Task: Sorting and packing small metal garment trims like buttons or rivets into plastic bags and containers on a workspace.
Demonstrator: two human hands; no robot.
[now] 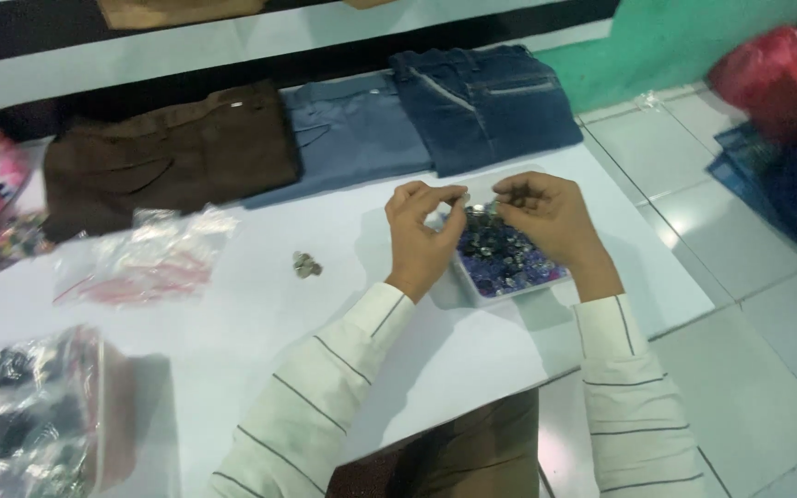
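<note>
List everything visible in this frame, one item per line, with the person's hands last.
tray of small metal pieces: one, white with dark and purple contents, table centre-right
loose metal pieces: small grey cluster, left of the tray
folded trousers: three, brown, grey-blue and dark blue, along the table's far edge
clear plastic bags: two, left side, one nearer with dark contents
white table: one
red bag: one, on the floor, upper right
left hand: over the tray, fingers pinched
right hand: over the tray, fingers pinched

Tray on table; folded trousers behind; plastic bags left.
</note>
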